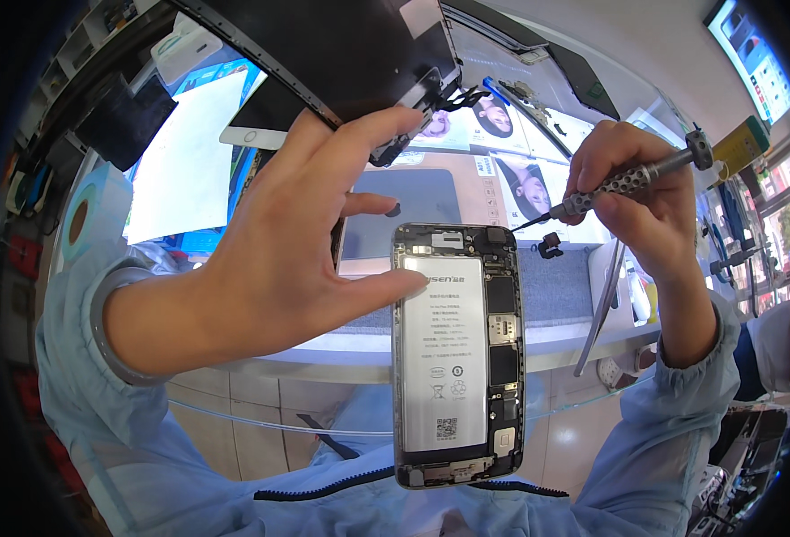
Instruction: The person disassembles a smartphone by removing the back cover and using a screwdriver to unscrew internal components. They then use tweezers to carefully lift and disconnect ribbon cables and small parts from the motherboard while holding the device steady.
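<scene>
My left hand (274,224) grips a dark phone screen assembly (350,54) raised at the top, index finger bent over its lower corner. The left thumb lies over the upper left of a long white battery (444,358). That battery sits in an opened phone (504,394), its circuit parts bare along the right side. How the phone is supported cannot be told. Closed around a silver screwdriver (627,182) with a perforated handle, my right hand (632,179) angles its thin tip towards the phone's top right corner; contact is unclear. A small dark part (550,245) shows beside that corner.
Behind my left hand is a white-framed phone (265,121). A grey mat (556,286) covers the table's near side. Further back lie printed sheets (502,121) and dark screen panels (583,80). At the left stand a tape roll (80,219) and a black container (126,121).
</scene>
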### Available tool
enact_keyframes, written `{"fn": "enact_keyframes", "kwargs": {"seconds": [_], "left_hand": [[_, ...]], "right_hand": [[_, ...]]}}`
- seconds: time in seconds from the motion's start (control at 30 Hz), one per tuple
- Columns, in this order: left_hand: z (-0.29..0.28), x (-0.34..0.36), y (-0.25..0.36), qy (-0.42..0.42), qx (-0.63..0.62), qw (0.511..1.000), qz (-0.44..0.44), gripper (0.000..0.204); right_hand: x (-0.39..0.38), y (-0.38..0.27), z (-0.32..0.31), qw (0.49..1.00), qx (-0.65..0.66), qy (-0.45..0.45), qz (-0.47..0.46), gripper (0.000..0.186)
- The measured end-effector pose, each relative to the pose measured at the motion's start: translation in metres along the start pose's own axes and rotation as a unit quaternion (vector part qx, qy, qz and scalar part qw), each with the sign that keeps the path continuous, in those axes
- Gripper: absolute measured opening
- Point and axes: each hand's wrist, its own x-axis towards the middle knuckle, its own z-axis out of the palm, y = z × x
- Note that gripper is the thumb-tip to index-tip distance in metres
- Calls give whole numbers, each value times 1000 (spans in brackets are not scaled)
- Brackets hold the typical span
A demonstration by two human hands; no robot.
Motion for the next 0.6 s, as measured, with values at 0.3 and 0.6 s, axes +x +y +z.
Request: {"fn": "enact_keyframes", "kwargs": {"seconds": [0.3, 0.6], "left_hand": [[0, 0, 0, -8, 5, 1000, -2, 90], [-1, 3, 2, 7, -32, 999, 23, 81]], "right_hand": [[0, 1, -1, 1000, 0, -4, -11, 11], [5, 1, 2, 989, 138, 37, 45, 12]]}}
